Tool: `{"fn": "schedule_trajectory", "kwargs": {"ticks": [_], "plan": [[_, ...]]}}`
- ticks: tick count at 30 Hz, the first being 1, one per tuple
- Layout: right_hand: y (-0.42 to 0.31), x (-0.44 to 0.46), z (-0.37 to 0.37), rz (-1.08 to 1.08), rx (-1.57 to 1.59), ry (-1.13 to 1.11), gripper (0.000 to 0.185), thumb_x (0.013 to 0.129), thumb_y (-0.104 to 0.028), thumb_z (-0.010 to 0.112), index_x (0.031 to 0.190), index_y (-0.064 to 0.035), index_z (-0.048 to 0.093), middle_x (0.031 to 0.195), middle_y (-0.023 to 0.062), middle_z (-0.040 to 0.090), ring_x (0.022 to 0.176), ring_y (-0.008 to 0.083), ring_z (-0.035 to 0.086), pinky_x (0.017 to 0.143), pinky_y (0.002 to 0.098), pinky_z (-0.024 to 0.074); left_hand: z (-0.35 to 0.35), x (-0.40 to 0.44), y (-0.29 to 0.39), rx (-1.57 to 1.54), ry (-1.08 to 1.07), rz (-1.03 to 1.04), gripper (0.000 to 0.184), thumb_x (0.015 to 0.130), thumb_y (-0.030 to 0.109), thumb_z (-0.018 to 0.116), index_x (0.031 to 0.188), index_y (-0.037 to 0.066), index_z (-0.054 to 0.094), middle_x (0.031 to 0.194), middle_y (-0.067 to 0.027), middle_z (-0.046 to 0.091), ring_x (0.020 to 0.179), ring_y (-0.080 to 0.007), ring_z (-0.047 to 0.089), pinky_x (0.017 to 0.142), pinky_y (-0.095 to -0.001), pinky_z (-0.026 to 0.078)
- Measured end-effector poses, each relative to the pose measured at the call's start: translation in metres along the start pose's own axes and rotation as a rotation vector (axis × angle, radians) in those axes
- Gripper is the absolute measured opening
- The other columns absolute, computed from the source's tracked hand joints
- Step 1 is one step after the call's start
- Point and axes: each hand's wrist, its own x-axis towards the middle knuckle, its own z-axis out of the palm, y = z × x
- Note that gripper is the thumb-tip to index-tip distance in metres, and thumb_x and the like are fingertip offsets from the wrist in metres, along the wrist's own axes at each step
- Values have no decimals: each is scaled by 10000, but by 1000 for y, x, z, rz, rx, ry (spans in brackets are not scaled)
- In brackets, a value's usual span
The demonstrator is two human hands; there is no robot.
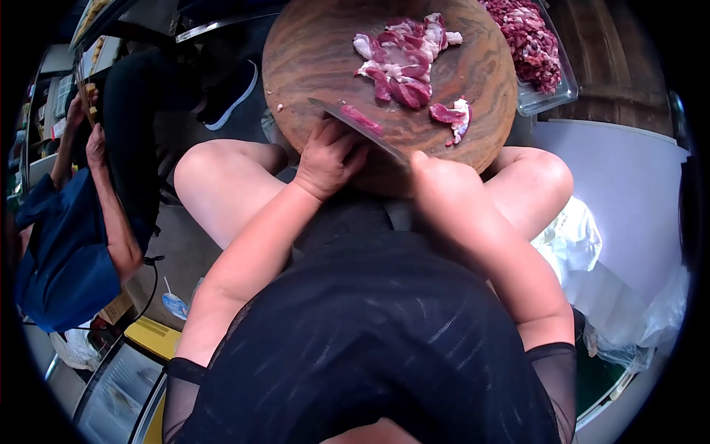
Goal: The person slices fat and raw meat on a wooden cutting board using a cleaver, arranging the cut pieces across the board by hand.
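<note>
A round wooden chopping board (303, 59) lies in front of me between my knees. My right hand (444, 181) is closed around the handle of a knife (373, 138), whose blade slants across the near part of the board. My left hand (329, 159) rests at the board's near edge, its fingers curled close against the blade; whatever is under them is hidden. Just beyond the blade lies a thin strip of red meat (361, 119). Farther back is a large piece of raw meat (403, 63) with pale fat. A smaller fatty piece (452, 118) sits to the right.
A clear plastic tray (551, 96) heaped with chopped meat (526, 44) stands at the far right. To the left, a person in a blue top (74, 248) holds skewers with yellowish pieces. White plastic bags (573, 237) lie to my right, beside a pale panel (614, 177).
</note>
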Motion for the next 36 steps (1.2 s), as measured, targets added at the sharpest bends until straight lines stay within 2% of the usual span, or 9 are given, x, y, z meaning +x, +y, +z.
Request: {"fn": "schedule_trajectory", "kwargs": {"ticks": [3,7,11,15,19,26,29,32,36], "plan": [[-12,45,11,-58,49,84,120,857,-80,519,878,1,605,773,222,690,751,369,707,659,468,569,3,-1,-2,-26,1,-3,352,703,126,777,1040,69,698,1109,-124,628,1013,-347,593,900,-423,499],[-19,81,11,-122,-45,105,115,833,-105,587,878,-18,647,808,177,713,786,321,722,683,425,583,1,1,0,32,-7,3,315,715,135,777,1018,81,708,1060,-103,639,978,-331,602,877,-412,504],[-7,50,1,-81,-52,15,124,850,-92,556,904,-21,642,854,188,713,824,328,718,703,436,579,0,2,4,58,3,18,247,744,117,763,984,84,717,1006,-90,637,952,-310,608,850,-398,512],[36,-13,6,-19,-90,-9,177,892,-74,466,947,-3,619,867,214,701,837,373,702,701,484,563,-5,3,11,42,27,99,229,746,107,756,967,71,707,993,-95,631,944,-312,608,853,-397,512],[61,-40,4,115,-76,-27,150,908,-128,497,941,-22,598,850,218,684,831,390,676,728,499,538,-5,2,16,61,-15,72,266,751,83,733,1010,55,678,1025,-111,622,976,-317,602,883,-402,498],[30,-45,37,112,73,307,153,921,-153,518,952,-16,579,760,211,671,766,392,676,676,519,529,-9,-1,25,69,-84,53,310,770,75,706,1078,63,669,1108,-114,623,1056,-315,587,944,-406,475],[25,-46,31,67,53,282,141,912,-119,495,949,-14,583,768,211,675,761,395,677,675,517,530,-16,0,29,103,9,103,327,779,76,701,1105,81,676,1120,-112,627,1069,-314,589,960,-408,474],[19,-42,20,57,-4,204,138,892,-89,483,938,-10,586,778,205,682,762,394,682,681,512,538,-8,-1,14,72,-76,112,329,786,76,698,1115,87,680,1120,-108,626,1069,-305,591,963,-402,476],[6,-19,13,55,-47,148,137,872,-76,486,908,-7,599,800,201,692,781,382,693,694,498,551,-3,-1,17,93,-62,170,318,791,77,693,1108,69,682,1107,-107,630,1060,-301,590,964,-394,477]]}}
